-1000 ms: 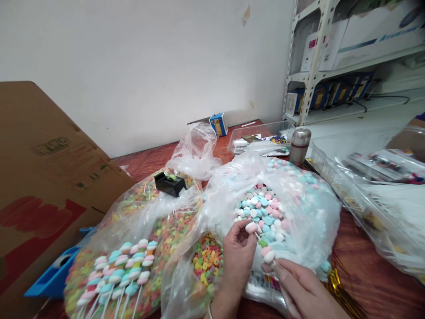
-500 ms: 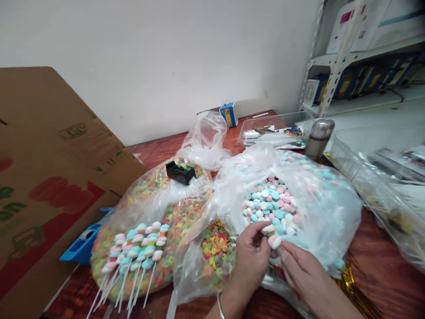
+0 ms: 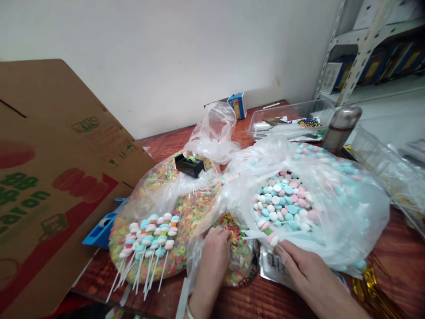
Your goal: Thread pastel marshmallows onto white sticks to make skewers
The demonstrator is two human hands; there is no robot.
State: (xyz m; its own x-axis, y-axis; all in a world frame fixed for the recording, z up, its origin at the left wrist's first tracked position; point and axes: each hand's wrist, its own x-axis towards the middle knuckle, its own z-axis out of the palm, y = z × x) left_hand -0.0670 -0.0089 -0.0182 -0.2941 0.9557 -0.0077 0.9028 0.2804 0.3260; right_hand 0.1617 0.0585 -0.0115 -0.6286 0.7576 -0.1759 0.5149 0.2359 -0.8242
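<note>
In my right hand [image 3: 302, 266], thumb and fingers pinch a candy skewer [image 3: 269, 233] at its lower end. White and pink candies and a green ring are threaded on it. My left hand [image 3: 216, 250] reaches into the opening of a clear bag of colourful cereal rings [image 3: 235, 232], its fingertips hidden among the rings. Behind the skewer, an open plastic bag [image 3: 345, 208] shows pastel button-shaped candies [image 3: 282, 199] in pink, blue and white. At the left, several finished candy skewers [image 3: 151, 235] lie on a filled bag of rings [image 3: 194, 210].
A black tape dispenser [image 3: 189, 165] sits on the ring bag. A cardboard box [image 3: 83, 146] stands at the left, beside a blue holder [image 3: 101, 230]. Behind are a clear tray [image 3: 282, 117] and a metal flask [image 3: 341, 128]. Gold foil strips [image 3: 368, 288] lie at the right.
My left hand has let go of the skewer and moved left and down into the bag of rings. My right hand still holds the skewer. The view has shifted slightly.
</note>
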